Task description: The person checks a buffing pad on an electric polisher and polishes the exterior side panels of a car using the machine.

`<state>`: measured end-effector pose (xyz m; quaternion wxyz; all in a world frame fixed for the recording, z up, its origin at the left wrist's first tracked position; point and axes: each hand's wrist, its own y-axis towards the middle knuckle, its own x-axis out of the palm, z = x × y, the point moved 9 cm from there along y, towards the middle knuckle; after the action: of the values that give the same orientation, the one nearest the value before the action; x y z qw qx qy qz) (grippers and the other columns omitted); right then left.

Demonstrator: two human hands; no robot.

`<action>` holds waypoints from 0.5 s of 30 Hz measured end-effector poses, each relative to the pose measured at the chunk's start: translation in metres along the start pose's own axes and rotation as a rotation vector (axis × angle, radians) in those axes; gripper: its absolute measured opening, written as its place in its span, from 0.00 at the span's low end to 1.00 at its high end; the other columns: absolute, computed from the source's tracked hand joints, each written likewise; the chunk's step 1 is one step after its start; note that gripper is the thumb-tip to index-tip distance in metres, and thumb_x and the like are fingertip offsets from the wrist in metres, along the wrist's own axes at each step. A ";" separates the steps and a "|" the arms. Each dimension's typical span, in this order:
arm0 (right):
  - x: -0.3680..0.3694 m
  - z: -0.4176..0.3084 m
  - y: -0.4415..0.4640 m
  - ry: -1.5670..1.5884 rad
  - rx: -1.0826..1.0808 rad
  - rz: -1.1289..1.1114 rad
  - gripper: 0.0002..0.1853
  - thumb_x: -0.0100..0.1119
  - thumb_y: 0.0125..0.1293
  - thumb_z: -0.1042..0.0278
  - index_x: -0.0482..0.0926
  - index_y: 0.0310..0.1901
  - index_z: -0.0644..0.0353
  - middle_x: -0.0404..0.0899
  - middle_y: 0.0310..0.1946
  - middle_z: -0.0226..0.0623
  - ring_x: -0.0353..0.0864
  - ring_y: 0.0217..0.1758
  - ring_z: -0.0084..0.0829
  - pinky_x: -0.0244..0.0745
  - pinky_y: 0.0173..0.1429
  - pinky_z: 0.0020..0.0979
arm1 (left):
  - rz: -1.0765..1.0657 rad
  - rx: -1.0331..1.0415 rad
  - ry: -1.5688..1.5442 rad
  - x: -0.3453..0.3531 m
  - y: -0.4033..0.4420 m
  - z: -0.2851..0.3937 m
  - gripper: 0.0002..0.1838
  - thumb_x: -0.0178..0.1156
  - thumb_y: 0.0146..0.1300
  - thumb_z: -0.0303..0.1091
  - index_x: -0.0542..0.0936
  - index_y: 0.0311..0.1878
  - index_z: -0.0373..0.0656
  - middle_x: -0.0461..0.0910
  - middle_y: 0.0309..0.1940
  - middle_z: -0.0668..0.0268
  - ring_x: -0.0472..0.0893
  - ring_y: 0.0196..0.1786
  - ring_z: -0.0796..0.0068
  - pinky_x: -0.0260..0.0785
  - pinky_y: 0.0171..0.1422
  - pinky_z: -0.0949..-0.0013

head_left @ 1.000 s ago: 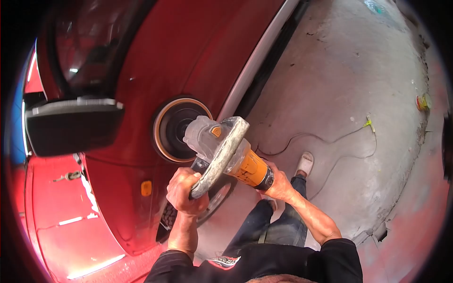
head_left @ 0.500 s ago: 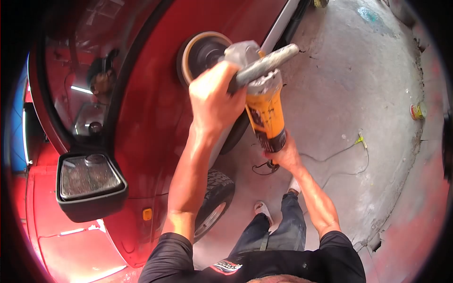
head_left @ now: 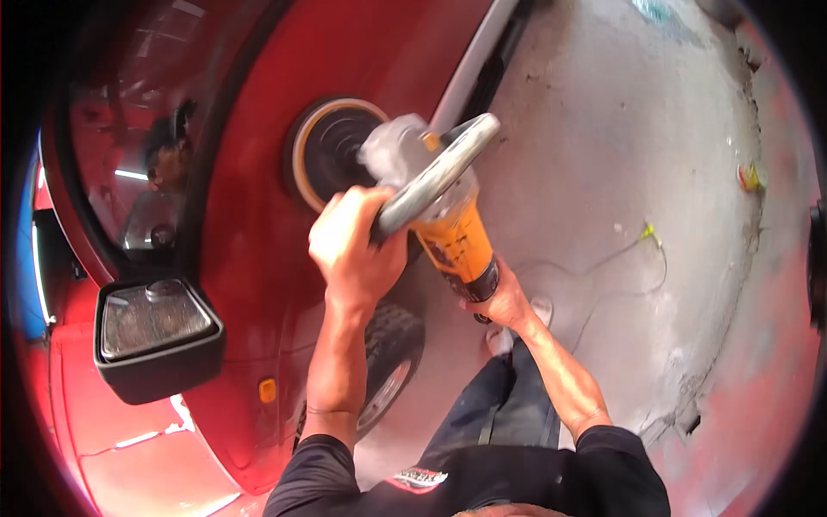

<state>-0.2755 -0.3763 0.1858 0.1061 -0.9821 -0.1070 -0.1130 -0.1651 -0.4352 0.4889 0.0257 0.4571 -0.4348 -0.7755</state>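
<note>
A yellow and grey rotary polisher [head_left: 455, 237] spans my two hands in front of the red car door [head_left: 258, 250]. My left hand [head_left: 357, 237] is wrapped round the lower left end of its bow-shaped front handle [head_left: 444, 172]. The rear of the yellow body is gripped by my right hand [head_left: 500, 297], with the fingers partly hidden beneath it. The round polishing pad [head_left: 332, 151], dark-backed with a pale rim, lies against the red paint below the side window; its working face is hidden.
A black side mirror [head_left: 158, 340] juts out at the left. Below the door is a front tyre [head_left: 396, 362]. A power cord [head_left: 603, 263] trails over the concrete floor [head_left: 603, 155] to a yellow-green connector [head_left: 648, 233]. A small can [head_left: 749, 177] stands by the right wall.
The polisher and both my hands have moved left and down in view, the pad shifting along the door toward the window. One foot has shifted, and the view has moved slightly.
</note>
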 end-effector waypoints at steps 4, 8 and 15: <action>0.055 0.059 -0.075 -0.126 0.004 -0.046 0.50 0.87 0.44 0.67 0.67 0.69 0.64 0.85 0.55 0.45 0.84 0.62 0.37 0.77 0.67 0.38 | -0.105 -0.078 0.057 -0.053 -0.094 0.018 0.12 0.68 0.52 0.16 0.81 0.40 0.37 0.83 0.29 0.55 0.84 0.29 0.57 0.78 0.37 0.63; 0.097 0.106 -0.132 -0.152 0.224 -0.173 0.50 0.85 0.46 0.67 0.65 0.70 0.64 0.84 0.56 0.46 0.85 0.62 0.39 0.78 0.67 0.38 | -0.207 -0.180 0.036 -0.066 -0.162 0.017 0.15 0.67 0.46 0.14 0.81 0.39 0.36 0.82 0.27 0.55 0.83 0.28 0.56 0.77 0.36 0.62; 0.126 0.121 -0.143 0.351 0.526 -0.246 0.50 0.83 0.43 0.76 0.66 0.71 0.63 0.82 0.56 0.34 0.82 0.58 0.28 0.77 0.66 0.35 | -0.416 -0.207 0.072 -0.017 -0.162 0.008 0.16 0.69 0.42 0.16 0.82 0.37 0.40 0.81 0.26 0.60 0.80 0.27 0.57 0.71 0.32 0.63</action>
<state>-0.1645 -0.1882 0.1276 0.3584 -0.8663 -0.2304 -0.2608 -0.1030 -0.3223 0.3886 -0.0724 0.5589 -0.2482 -0.7879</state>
